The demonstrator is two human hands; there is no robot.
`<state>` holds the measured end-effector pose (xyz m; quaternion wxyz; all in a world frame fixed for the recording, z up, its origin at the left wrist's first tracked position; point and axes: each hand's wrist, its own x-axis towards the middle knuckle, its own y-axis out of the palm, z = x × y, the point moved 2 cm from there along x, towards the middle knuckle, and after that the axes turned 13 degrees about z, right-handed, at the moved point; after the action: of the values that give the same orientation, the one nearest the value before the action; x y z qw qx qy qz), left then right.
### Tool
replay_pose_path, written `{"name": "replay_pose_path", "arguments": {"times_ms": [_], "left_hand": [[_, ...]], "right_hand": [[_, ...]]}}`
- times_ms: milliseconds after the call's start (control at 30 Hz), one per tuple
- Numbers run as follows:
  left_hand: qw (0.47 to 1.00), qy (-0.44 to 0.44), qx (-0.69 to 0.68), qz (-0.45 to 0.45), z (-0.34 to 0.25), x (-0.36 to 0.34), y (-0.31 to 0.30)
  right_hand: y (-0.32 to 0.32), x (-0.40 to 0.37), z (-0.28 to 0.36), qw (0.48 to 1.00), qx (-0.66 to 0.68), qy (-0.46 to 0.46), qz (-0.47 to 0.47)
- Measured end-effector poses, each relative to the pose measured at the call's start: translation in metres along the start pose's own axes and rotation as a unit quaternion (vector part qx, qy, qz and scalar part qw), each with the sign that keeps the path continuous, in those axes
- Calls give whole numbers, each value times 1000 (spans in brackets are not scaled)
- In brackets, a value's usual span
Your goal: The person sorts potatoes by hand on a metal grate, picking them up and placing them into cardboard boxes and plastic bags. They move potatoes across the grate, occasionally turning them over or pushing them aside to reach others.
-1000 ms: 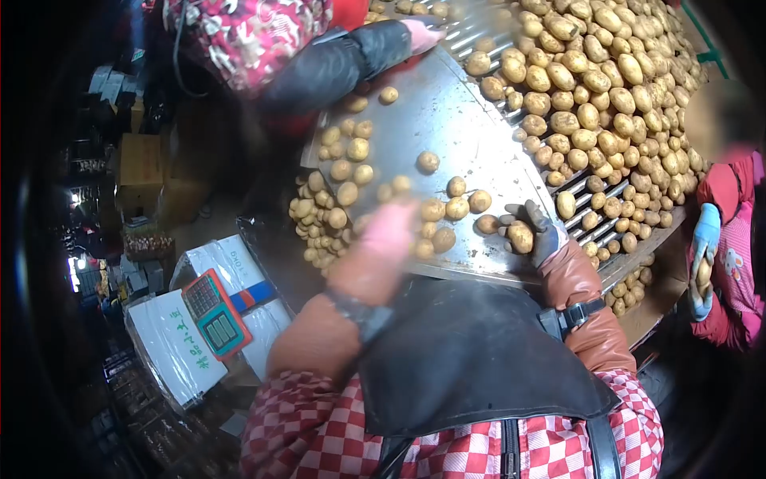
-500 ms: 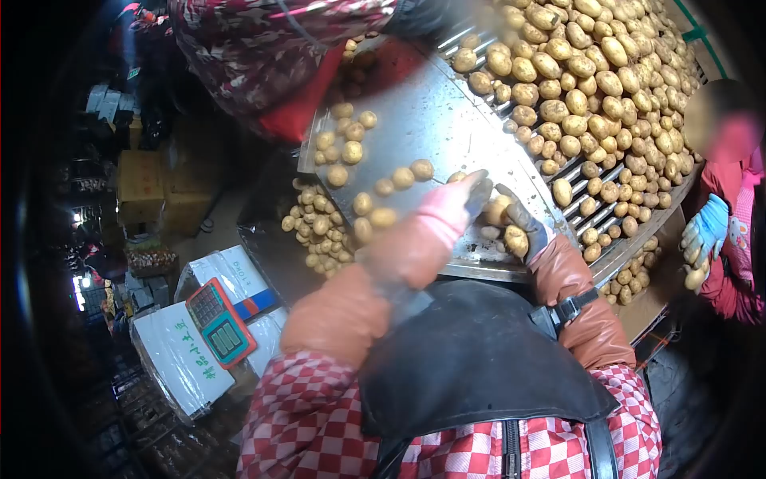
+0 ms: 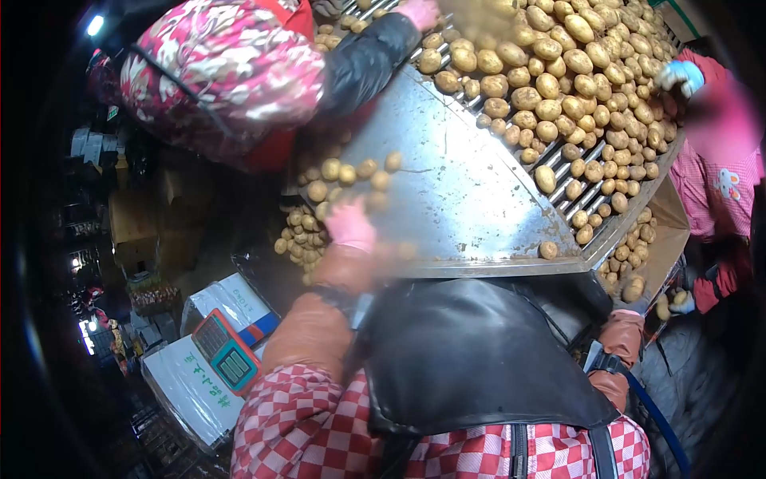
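My left hand (image 3: pixel 351 226), in a pink glove, is at the left edge of the metal tray (image 3: pixel 447 191), among loose potatoes (image 3: pixel 317 190). Motion blurs its fingers, so their grip cannot be made out. Beyond the tray's right corner, my right hand (image 3: pixel 629 306) is low beside a cardboard box (image 3: pixel 670 219) and has a potato (image 3: pixel 633 288) in its fingers. A single potato (image 3: pixel 548 250) lies on the tray near its front right corner. More potatoes (image 3: pixel 302 238) are heaped below the tray's left edge.
A large potato pile (image 3: pixel 566 80) covers the slatted rack (image 3: pixel 576 194) behind the tray. One person in a camouflage-pattern hood (image 3: pixel 223 72) leans in at upper left; another in pink (image 3: pixel 706 160) stands at right. A scale (image 3: pixel 227 351) rests by white boxes (image 3: pixel 187 391) at lower left.
My hands have parted: the left moved left to the potatoes at the tray edge, the right moved right and down past the tray corner. The person at upper left reaches toward the rack.
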<state>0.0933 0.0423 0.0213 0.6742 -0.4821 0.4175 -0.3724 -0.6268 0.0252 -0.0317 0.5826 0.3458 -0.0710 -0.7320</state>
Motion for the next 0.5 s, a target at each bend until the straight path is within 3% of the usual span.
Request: {"name": "replay_pose_path", "arguments": {"times_ms": [67,133,200,267,300,367,433,500], "left_hand": [[997,-52,-51,-25,33,22,-11],[986,-103,-100,88,50,59,-29],[976,27,-21,217,58,47,-66],[960,8,-87,266,54,75,-84],[921,-98,-275,259,58,124,-51],[896,-147,-353,226,54,159,-5],[972,-35,-141,185,28,152,2],[980,15,-109,167,20,103,-14]], "right_hand": [[-23,-21,8,965,-204,-49,-155],[-42,-38,17,861,-400,-89,-301],[-46,-37,12,917,-315,-88,-226],[-58,-28,-6,959,-228,-87,-145],[-44,-26,-9,978,-133,-74,-145],[50,-34,-11,982,73,-54,-164],[93,-33,-21,987,118,-27,-109],[99,-27,-33,994,105,9,-15]]}}
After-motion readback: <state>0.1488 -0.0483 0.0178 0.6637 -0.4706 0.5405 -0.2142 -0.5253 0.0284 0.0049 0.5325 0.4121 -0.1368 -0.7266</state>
